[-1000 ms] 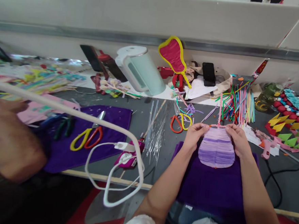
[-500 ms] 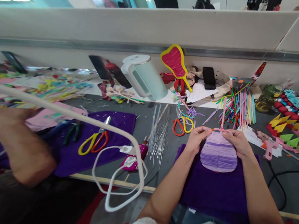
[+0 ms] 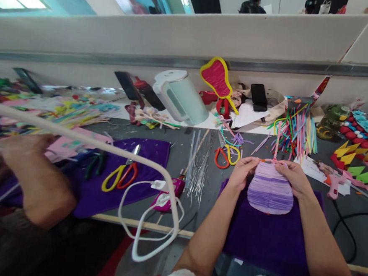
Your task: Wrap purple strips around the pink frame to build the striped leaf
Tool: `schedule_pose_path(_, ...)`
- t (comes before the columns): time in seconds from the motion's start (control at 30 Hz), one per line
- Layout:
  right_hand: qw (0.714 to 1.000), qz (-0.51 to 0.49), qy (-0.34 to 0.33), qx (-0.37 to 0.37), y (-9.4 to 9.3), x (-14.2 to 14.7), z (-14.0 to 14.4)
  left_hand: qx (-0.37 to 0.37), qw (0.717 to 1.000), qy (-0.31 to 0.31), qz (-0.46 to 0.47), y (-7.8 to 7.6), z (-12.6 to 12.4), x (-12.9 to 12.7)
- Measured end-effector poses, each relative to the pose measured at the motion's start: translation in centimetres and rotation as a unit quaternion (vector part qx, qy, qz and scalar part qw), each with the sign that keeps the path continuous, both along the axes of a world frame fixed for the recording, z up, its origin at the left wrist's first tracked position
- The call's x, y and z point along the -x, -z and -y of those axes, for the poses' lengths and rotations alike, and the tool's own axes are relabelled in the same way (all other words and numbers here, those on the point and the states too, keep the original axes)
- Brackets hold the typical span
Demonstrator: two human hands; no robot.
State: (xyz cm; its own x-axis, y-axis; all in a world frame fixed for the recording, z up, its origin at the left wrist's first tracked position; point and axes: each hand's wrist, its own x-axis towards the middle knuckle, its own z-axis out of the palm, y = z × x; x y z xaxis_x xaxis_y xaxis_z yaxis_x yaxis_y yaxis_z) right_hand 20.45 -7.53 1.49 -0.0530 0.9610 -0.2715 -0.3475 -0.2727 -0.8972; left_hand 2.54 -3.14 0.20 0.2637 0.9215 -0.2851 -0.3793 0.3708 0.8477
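Observation:
Both my hands grip the upper edge of a flat, rounded purple-and-lilac striped craft piece (image 3: pixel 270 192), which looks made of pipe cleaners. My left hand (image 3: pixel 243 172) pinches its upper left edge. At the upper right, my right hand (image 3: pixel 295 177) has its fingers closed on the same edge. Between the hands a pink twisted stem (image 3: pixel 277 140) points away from me. Beneath the piece lies a dark purple cloth (image 3: pixel 265 240) at the table's near edge. Red-and-yellow-handled scissors (image 3: pixel 227 154) lie left of my left hand.
A co-worker's arm (image 3: pixel 39 182) is at the left, by a second purple cloth (image 3: pixel 151 152) with scissors (image 3: pixel 121 175) and pliers (image 3: pixel 95 165). A white cable (image 3: pixel 150 163) arches across. Metal wires (image 3: pixel 200 173), a kettle (image 3: pixel 183 96), pipe cleaners (image 3: pixel 301 129) and a pink glue gun (image 3: pixel 333 184) are around.
The view has shifted slightly, so things appear a little farther right. The co-worker's hand has moved at the left. My hands keep nearly the same hold on the striped piece.

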Motion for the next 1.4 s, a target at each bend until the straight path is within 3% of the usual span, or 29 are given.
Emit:
schedule_pose_path(0.17, 1.0, 0.012, 0.018, -0.017, -0.1, 0.5, 0.1, -0.005, 1.0, -0.006, 0.006, 0.1, 0.1, -0.3)
schedule_pose_path(0.3, 0.996, 0.059, 0.038, -0.054, -0.3, 1.0, 0.3, -0.08, 0.99, -0.104, -0.058, 0.3, 0.2, -0.8)
schedule_pose_path(0.37, 0.99, 0.109, 0.046, -0.08, -0.5, 1.3, 0.5, -0.163, 0.965, -0.136, -0.152, 0.2, 0.5, -0.8)
schedule_pose_path(0.5, 0.963, 0.225, 0.063, -0.132, -1.1, 2.0, 1.1, -0.348, 0.869, -0.147, -0.319, -0.5, 1.2, -0.5)
schedule_pose_path(0.57, 0.951, 0.263, 0.07, -0.149, -1.5, 2.3, 1.5, -0.385, 0.846, -0.139, -0.342, -0.8, 1.6, -0.5)
schedule_pose_path(0.63, 0.939, 0.294, 0.074, -0.166, -1.9, 2.6, 1.9, -0.398, 0.84, -0.128, -0.346, -1.1, 1.9, -0.4)
schedule_pose_path(0.8, 0.915, 0.344, 0.083, -0.195, -2.7, 3.1, 2.7, -0.366, 0.874, -0.093, -0.305, -1.8, 1.9, 0.1)
schedule_pose_path(1.07, 0.926, 0.328, 0.061, -0.178, -2.7, 3.1, 2.9, -0.198, 0.968, -0.011, -0.155, -2.4, 1.4, 1.3)
schedule_pose_path(1.4, 0.941, 0.295, 0.039, -0.162, -2.4, 2.0, 2.2, -0.052, 0.995, 0.084, -0.02, -2.0, 1.2, 1.4)
